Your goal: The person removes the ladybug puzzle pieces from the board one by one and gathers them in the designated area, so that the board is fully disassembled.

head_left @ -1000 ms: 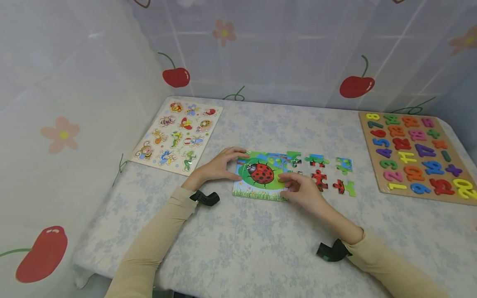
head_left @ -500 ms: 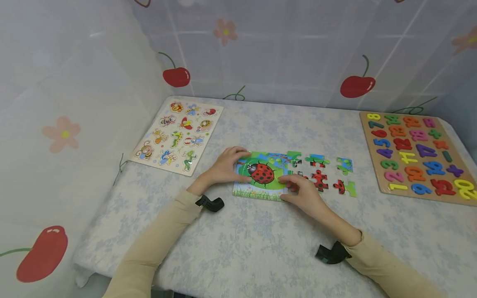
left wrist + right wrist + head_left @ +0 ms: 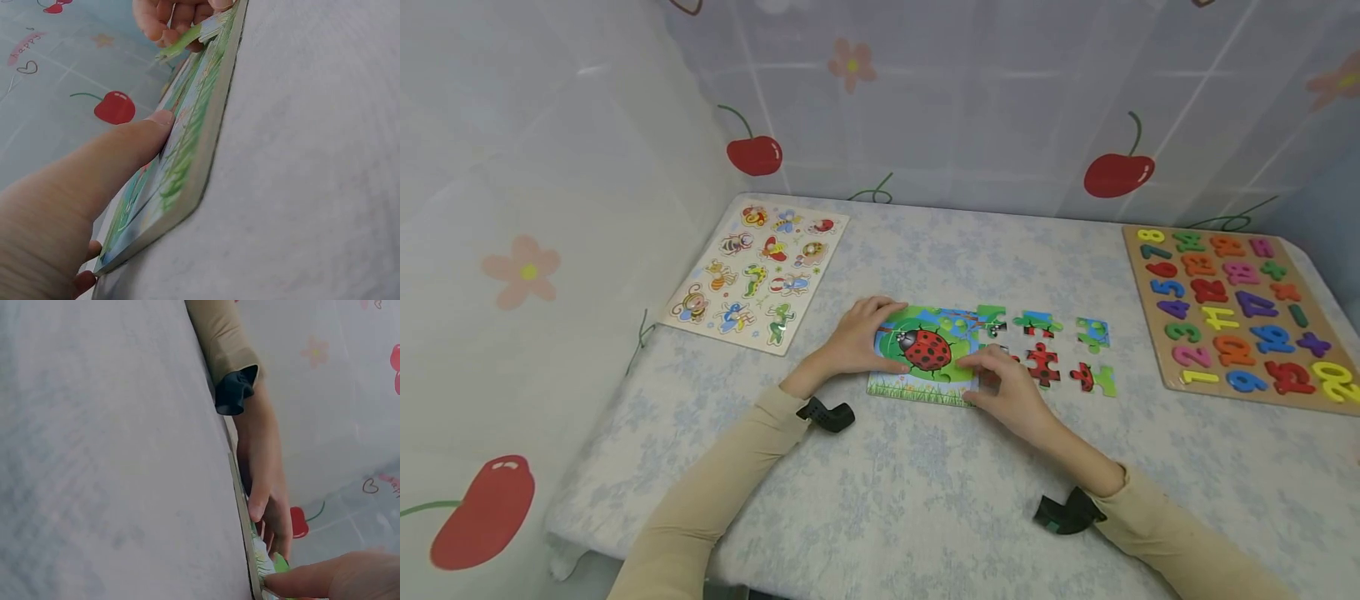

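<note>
A ladybug jigsaw puzzle [image 3: 917,388] lies flat on the table in the head view. My left hand [image 3: 856,340] holds its left side, the thumb lying on the picture and the other fingertips by the far edge; the left wrist view shows that thumb over the puzzle's surface [image 3: 187,156]. At the puzzle's right end, my right hand [image 3: 1011,392] pinches a green and white jigsaw piece [image 3: 187,44] between thumb and fingers. In the left wrist view this piece tilts up from the board. How far it is seated is partly hidden by the fingers.
Several loose jigsaw pieces [image 3: 1043,363] lie right of the puzzle. An insect peg board [image 3: 752,275] stands back left, and a number board [image 3: 1240,317] is at the right. A patterned cloth [image 3: 910,500] covers the table; a cherry-print curtain [image 3: 955,125] hangs behind.
My left hand has slid slightly right, bringing its thumb further over the puzzle's picture. My right hand has shifted a little left at the puzzle's right end, still pinching the piece.
</note>
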